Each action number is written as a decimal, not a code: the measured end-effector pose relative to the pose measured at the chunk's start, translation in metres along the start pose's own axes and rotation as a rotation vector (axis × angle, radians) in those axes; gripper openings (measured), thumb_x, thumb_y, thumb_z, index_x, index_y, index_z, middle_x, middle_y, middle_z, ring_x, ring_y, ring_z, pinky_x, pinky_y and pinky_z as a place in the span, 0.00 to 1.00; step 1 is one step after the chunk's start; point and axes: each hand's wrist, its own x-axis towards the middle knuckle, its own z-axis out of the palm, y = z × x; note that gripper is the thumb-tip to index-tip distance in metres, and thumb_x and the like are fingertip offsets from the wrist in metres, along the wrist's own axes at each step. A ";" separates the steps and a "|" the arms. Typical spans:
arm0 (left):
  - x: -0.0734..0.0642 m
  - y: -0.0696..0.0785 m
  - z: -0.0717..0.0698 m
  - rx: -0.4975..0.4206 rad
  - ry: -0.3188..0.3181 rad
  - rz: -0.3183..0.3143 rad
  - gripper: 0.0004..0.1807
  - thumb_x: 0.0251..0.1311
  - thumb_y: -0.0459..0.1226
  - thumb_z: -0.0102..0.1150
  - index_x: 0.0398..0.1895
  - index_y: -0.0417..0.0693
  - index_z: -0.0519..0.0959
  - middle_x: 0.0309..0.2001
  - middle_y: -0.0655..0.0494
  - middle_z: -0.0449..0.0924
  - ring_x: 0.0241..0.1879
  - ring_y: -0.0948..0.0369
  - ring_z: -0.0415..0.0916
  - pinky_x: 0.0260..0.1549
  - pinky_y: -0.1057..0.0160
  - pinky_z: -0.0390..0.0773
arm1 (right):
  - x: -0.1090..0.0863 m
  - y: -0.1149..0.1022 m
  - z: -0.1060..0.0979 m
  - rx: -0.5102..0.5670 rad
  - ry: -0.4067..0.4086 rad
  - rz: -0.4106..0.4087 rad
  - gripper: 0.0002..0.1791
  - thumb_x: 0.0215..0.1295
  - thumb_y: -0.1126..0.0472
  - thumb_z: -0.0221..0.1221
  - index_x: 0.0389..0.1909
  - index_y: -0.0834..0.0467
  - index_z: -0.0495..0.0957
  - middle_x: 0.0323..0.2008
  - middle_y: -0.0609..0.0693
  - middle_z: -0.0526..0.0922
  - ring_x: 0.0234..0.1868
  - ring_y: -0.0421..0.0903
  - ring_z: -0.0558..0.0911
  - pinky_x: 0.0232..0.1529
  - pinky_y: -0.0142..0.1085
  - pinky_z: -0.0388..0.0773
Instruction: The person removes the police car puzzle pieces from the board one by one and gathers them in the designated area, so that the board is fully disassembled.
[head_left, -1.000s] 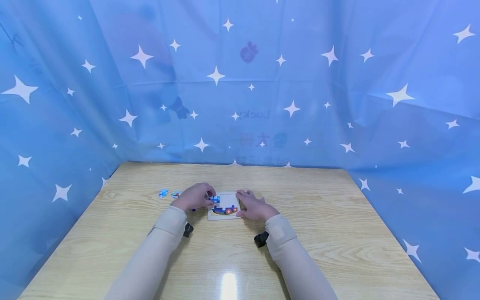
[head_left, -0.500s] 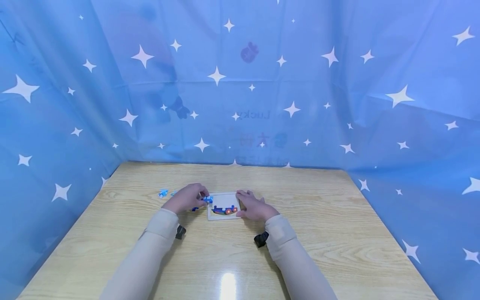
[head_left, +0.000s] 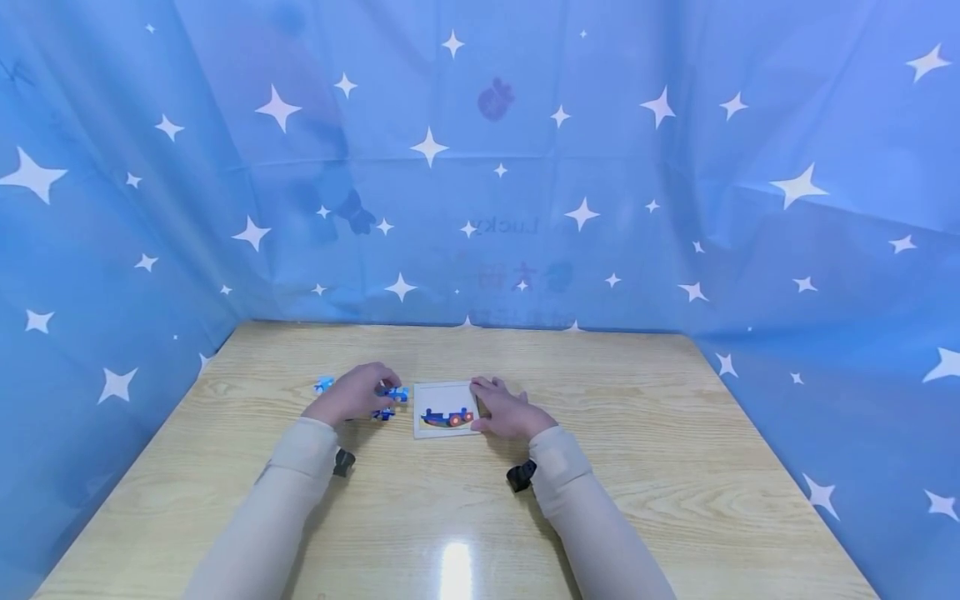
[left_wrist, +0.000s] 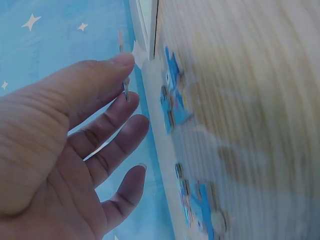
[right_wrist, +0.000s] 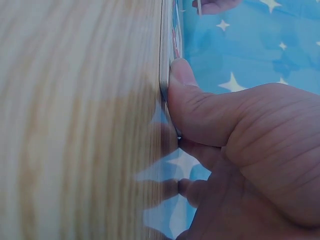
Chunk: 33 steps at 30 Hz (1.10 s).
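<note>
A light puzzle tray [head_left: 417, 427] lies on the table, with joined blue pieces with orange wheels [head_left: 447, 418] along its near side. To its left, my left hand [head_left: 348, 398] pinches a blue jigsaw piece [head_left: 397, 393] between thumb and index finger, above the table. The left wrist view shows this piece [left_wrist: 126, 90] edge-on, the other fingers loosely bent. My right hand [head_left: 508, 413] grips the tray's right edge, its thumb [right_wrist: 184, 75] on the near part and the fingers farther along. Another blue piece [head_left: 383, 414] lies just below the held one.
A light blue piece [head_left: 324, 384] lies left of the left hand. Loose pieces [left_wrist: 175, 95] also show on the table in the left wrist view. The wooden table [head_left: 637, 467] ends at a blue star-patterned curtain [head_left: 480, 167] behind and at both sides.
My left hand has moved left, from over the tray to the table beside it, with the jigsaw piece still pinched. The right hand has stayed at the tray's right edge.
</note>
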 end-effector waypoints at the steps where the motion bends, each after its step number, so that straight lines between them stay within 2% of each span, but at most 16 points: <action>1: 0.000 -0.002 -0.001 -0.005 0.000 -0.001 0.17 0.63 0.34 0.69 0.54 0.40 0.82 0.49 0.49 0.82 0.49 0.53 0.80 0.49 0.52 0.81 | 0.000 0.000 0.000 0.001 -0.001 0.000 0.40 0.75 0.52 0.57 0.81 0.55 0.50 0.82 0.50 0.45 0.81 0.57 0.37 0.70 0.71 0.33; 7: -0.003 -0.014 -0.007 -0.044 0.004 -0.003 0.16 0.63 0.34 0.69 0.53 0.41 0.82 0.47 0.52 0.81 0.48 0.53 0.79 0.47 0.53 0.81 | 0.001 0.001 0.000 -0.006 0.011 -0.005 0.40 0.75 0.52 0.57 0.81 0.56 0.50 0.82 0.50 0.45 0.81 0.57 0.38 0.70 0.71 0.33; 19: -0.026 -0.026 -0.020 -0.051 0.033 0.010 0.15 0.62 0.30 0.66 0.52 0.37 0.82 0.46 0.49 0.81 0.46 0.52 0.78 0.47 0.50 0.80 | 0.000 0.001 0.001 -0.001 0.006 -0.005 0.40 0.75 0.53 0.57 0.81 0.56 0.51 0.81 0.50 0.45 0.81 0.58 0.38 0.70 0.71 0.33; 22: -0.030 -0.030 -0.023 -0.056 0.034 -0.013 0.15 0.62 0.29 0.66 0.52 0.36 0.82 0.46 0.48 0.81 0.46 0.52 0.78 0.46 0.52 0.81 | 0.001 0.001 0.001 -0.007 0.007 -0.005 0.40 0.75 0.53 0.57 0.81 0.55 0.50 0.82 0.49 0.45 0.81 0.57 0.38 0.70 0.71 0.33; 27: -0.036 -0.038 -0.029 -0.090 0.036 -0.055 0.14 0.62 0.29 0.65 0.52 0.37 0.82 0.46 0.47 0.81 0.44 0.52 0.78 0.40 0.56 0.81 | 0.002 0.002 0.001 -0.013 0.006 -0.009 0.40 0.75 0.52 0.57 0.81 0.55 0.50 0.81 0.50 0.45 0.81 0.58 0.38 0.70 0.71 0.33; 33: -0.045 -0.051 -0.033 -0.061 0.065 -0.070 0.14 0.61 0.30 0.66 0.50 0.37 0.82 0.44 0.48 0.81 0.43 0.53 0.77 0.42 0.52 0.80 | 0.002 0.004 0.002 -0.022 0.002 -0.006 0.40 0.76 0.51 0.56 0.81 0.54 0.50 0.82 0.49 0.45 0.81 0.57 0.38 0.70 0.71 0.33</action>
